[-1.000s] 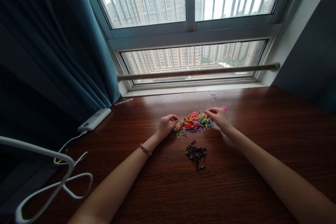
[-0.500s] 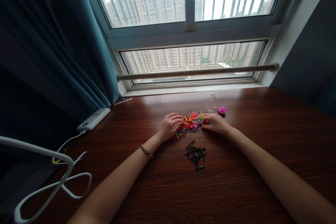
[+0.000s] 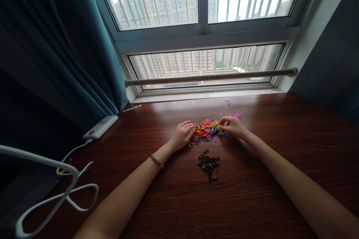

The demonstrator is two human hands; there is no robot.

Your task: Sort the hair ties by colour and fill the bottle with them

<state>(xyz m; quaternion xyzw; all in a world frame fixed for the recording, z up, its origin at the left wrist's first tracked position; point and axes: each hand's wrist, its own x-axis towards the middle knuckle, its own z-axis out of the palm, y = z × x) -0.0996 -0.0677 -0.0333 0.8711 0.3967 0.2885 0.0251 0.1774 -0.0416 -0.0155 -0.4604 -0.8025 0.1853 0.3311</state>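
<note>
A heap of small colourful clips (image 3: 206, 130) lies on the brown wooden table. My left hand (image 3: 183, 133) rests at the heap's left edge, fingers loosely spread and touching the clips. At its right edge is my right hand (image 3: 232, 125), thumb and fingers brought together over the clips; whatever they pinch is too small to make out. Nearer to me lies a smaller pile of black clips (image 3: 209, 165). Behind my right hand stand a clear jar (image 3: 225, 108) and a pink lid (image 3: 238, 116), the lid partly hidden by the hand.
A white power strip (image 3: 100, 127) with a looping white cable (image 3: 70, 179) lies on the left by the blue curtain (image 3: 92, 63). A window with a horizontal rail (image 3: 210, 77) is behind the table (image 3: 266, 194).
My right hand has shifted slightly to the right and up, uncovering blue and yellow clips at the heap's right side. My left hand has hardly moved.
</note>
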